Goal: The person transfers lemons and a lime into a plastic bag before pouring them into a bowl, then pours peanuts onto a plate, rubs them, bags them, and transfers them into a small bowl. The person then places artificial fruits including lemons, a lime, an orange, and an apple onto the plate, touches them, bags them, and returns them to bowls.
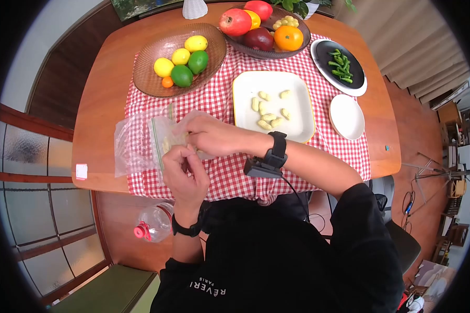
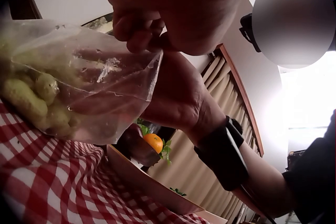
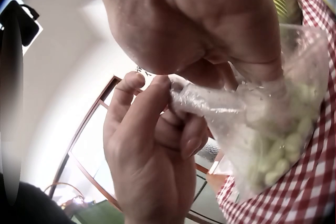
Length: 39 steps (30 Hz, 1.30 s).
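A clear plastic zip bag [image 1: 164, 136] holding pale peanuts in their shells [image 2: 50, 106] is at the left front of the table. The left hand [image 1: 187, 175] pinches the bag's edge between thumb and fingers, as the right wrist view shows. From above, the right hand [image 1: 216, 136] reaches across and grips the same bag [image 3: 257, 134], its fingers close to the left hand's fingertips. Several loose peanuts [image 1: 264, 125] lie in a white rectangular tray [image 1: 240, 83] beyond the right forearm.
Behind stand a brown bowl [image 1: 143, 78] of lemons and limes and a dark fruit bowl [image 1: 261, 53]. To the right are a plate of green peppers [image 1: 341, 67] and a small white dish [image 1: 347, 117]. A red checked cloth [image 1: 224, 182] covers the table's middle.
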Motion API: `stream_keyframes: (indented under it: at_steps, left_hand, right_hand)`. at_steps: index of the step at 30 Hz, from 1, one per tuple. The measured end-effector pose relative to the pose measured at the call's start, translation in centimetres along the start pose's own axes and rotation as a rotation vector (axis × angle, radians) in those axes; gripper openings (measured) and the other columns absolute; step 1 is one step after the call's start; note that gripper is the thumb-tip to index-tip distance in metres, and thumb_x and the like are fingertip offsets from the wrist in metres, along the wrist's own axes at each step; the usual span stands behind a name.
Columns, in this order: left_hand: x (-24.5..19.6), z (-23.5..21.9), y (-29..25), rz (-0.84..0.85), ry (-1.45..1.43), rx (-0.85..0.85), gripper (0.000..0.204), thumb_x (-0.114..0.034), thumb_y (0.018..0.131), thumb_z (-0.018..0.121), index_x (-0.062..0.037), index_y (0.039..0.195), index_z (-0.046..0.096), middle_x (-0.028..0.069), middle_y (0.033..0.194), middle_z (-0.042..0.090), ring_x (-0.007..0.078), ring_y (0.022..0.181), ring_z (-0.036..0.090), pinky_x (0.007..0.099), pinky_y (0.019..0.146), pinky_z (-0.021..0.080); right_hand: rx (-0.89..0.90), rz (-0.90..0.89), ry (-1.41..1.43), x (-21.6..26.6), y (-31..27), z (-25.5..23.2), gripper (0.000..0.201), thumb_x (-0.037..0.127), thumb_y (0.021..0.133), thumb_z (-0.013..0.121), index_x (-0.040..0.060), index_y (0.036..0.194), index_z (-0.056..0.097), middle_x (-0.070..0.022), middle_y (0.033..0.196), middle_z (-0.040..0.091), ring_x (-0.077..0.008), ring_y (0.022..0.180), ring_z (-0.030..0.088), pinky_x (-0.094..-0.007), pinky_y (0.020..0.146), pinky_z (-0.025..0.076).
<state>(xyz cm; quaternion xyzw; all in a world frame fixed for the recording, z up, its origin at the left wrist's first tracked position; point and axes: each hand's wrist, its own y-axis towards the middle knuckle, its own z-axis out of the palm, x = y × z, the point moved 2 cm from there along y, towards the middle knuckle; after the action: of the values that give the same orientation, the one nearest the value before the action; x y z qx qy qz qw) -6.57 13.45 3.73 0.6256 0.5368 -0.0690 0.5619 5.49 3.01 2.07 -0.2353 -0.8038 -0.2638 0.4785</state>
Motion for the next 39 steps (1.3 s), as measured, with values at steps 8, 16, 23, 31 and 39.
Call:
stream_keyframes:
  at_steps: [8,16,23,31,39]
  left_hand:
    - [0.4,0.2,-0.3,-0.064,-0.057,0.014,0.011,-0.001,0.106,0.061,-0.0041,0.105,0.05,0.0004,0.083,0.056,0.0023,0.062,0.045,0.0213,0.053,0.032]
    - [1.0,0.6,-0.8,-0.015,-0.059,0.067,0.009,-0.001,0.106,0.061,-0.0022,0.109,0.052,0.0014,0.084,0.057,0.0031,0.062,0.046,0.0222,0.053,0.033]
    - [1.2,0.8,-0.9,-0.035,-0.081,0.132,0.013,0.004,0.102,0.063,0.001,0.112,0.054,0.0095,0.094,0.066,0.0087,0.065,0.059,0.0224,0.054,0.046]
    - [0.5,0.5,-1.1,-0.039,-0.028,0.175,0.012,0.005,0.103,0.06,0.0018,0.112,0.053,0.0109,0.092,0.066,0.0096,0.068,0.062,0.023,0.056,0.048]
    - [0.2,1.5,-0.9,-0.041,-0.07,0.098,0.008,-0.002,0.106,0.061,-0.0007,0.11,0.054,0.0007,0.073,0.056,0.0031,0.061,0.047,0.0226,0.053,0.033]
  right_hand:
    - [0.143,-0.019,-0.112,4.3,-3.0,-6.6,0.024,0.003,0.096,0.061,-0.0051,0.114,0.075,-0.0203,0.101,0.077,-0.0342,0.093,0.075,-0.0399,0.085,0.058]
    - [-0.006,0.315,-0.667,0.2,-10.6,-19.0,0.054,0.022,0.088,0.085,0.0067,0.137,0.069,-0.0163,0.132,0.071,-0.0326,0.116,0.07,-0.041,0.104,0.056]
    - [0.217,0.684,-0.669,0.2,-11.3,-16.7,0.103,0.037,0.072,0.095,0.0103,0.158,0.046,-0.0232,0.146,0.053,-0.0399,0.13,0.061,-0.0451,0.112,0.05]
    - [0.252,0.505,-0.708,0.8,-9.9,-13.3,0.112,0.019,0.078,0.088,0.0172,0.169,0.023,-0.0247,0.138,0.054,-0.0439,0.111,0.069,-0.047,0.103,0.055]
    - [0.278,0.39,-0.728,-0.4,-8.2,-12.3,0.069,0.016,0.083,0.081,0.0136,0.145,0.051,-0.0202,0.126,0.057,-0.0419,0.103,0.069,-0.0495,0.092,0.056]
